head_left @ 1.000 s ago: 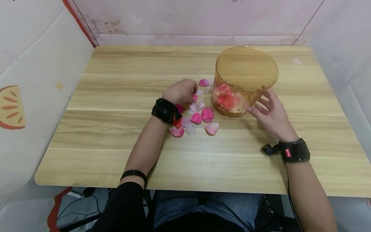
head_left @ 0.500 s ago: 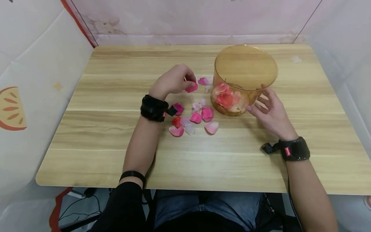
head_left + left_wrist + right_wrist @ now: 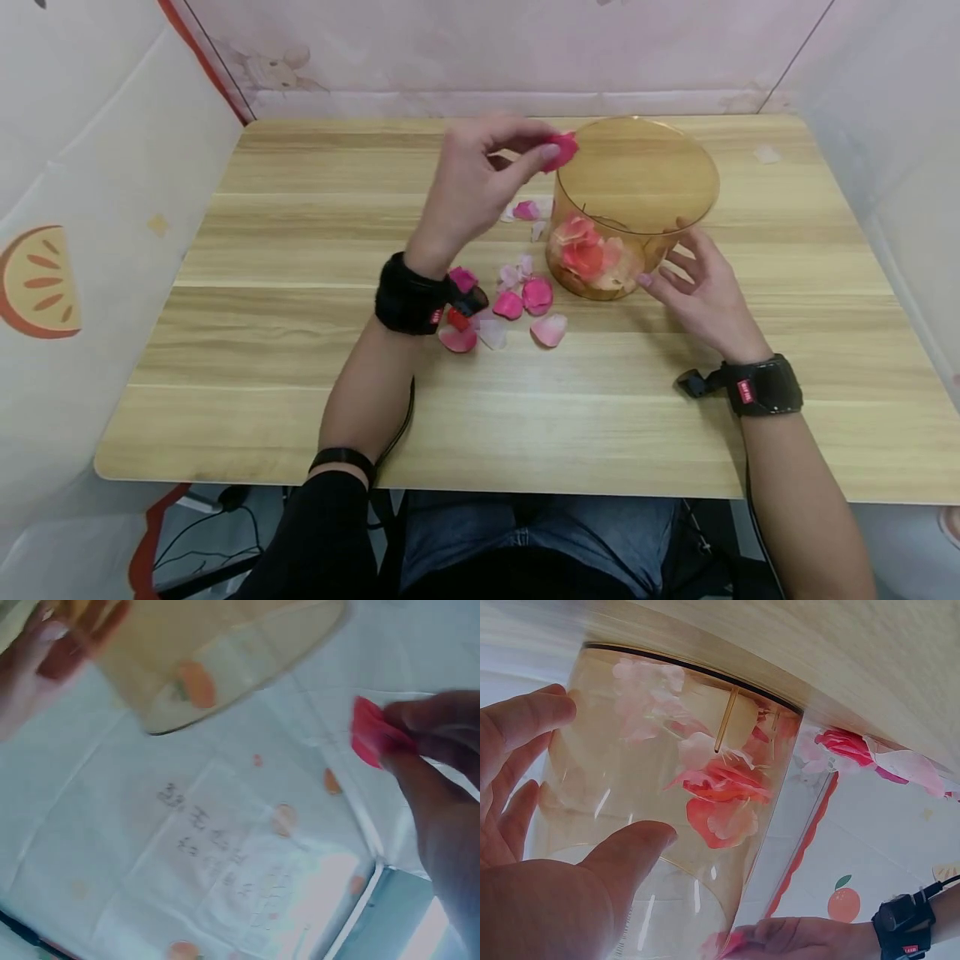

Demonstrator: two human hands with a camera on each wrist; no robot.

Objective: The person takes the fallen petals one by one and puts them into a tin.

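The left hand (image 3: 480, 179) has risen from the table (image 3: 262, 350), pinching a petal (image 3: 561, 150) at the jar (image 3: 637, 208) rim, ready to drop in. The right hand (image 3: 701, 292) cups the jar's side, fingers relaxed; loose petals (image 3: 517, 304) remain.

Amber see-through tub (image 3: 637, 200), pink, coral and pale petals in its bottom (image 3: 592, 254). Deep pink petal (image 3: 561, 152) pinched in the left hand (image 3: 476, 187). Loose petals on table (image 3: 510, 304): magenta, red, blush, near-white. Table (image 3: 300, 333) light wood grain, banded tan. Black wrist straps (image 3: 411, 296) with small red tags. Black sleeve (image 3: 318, 533). Backdrop (image 3: 45, 275) white with orange-slice print, red edging; rear wall pale pink.
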